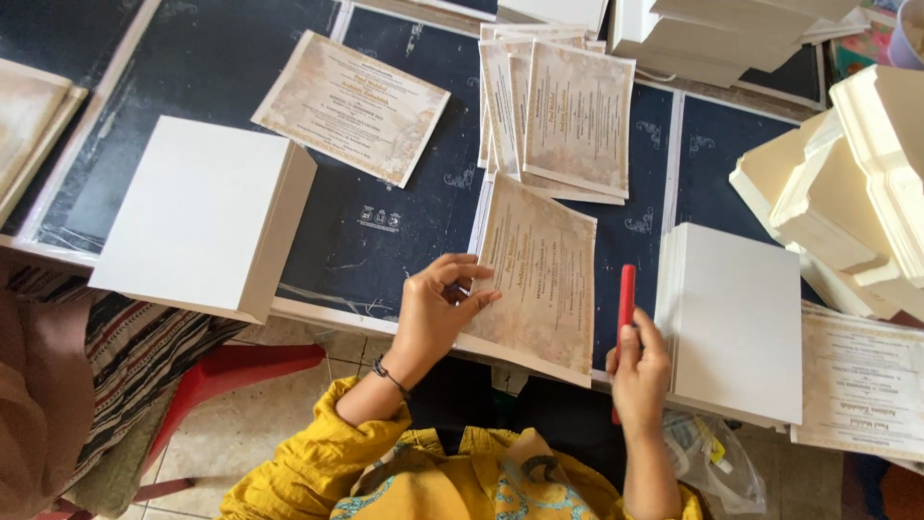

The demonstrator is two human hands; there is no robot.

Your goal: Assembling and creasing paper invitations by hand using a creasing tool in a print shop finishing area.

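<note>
Closest to me, the person in the mustard-yellow top leans over the table edge. Their left hand [435, 306] rests on the near left edge of a printed beige card [537, 277], fingers half curled and pinching lightly at that edge, thumb against the paper. The card lies slightly tilted on the dark table [385, 231], its near corner hanging just past the table's rim. The right hand [639, 371] is closed around a slim red tool [625, 306], held upright with the tip pointing away from the body, just beside the card's right edge; I cannot tell whether it touches the paper.

Just right of that hand sits a thick stack of white blank sheets [741, 318], and beyond it, at the right border, another printed card [861, 385]. To the left, a second white stack [197, 217] stands at the table's near edge, with a red stool [226, 371] below it on the tiled floor.

Farther back, a single printed card [351, 106] lies at a slant, and a fanned pile of the same cards [563, 120] sits behind the one being handled. At the far right, cream-coloured folded boxes [847, 183] are heaped up
</note>
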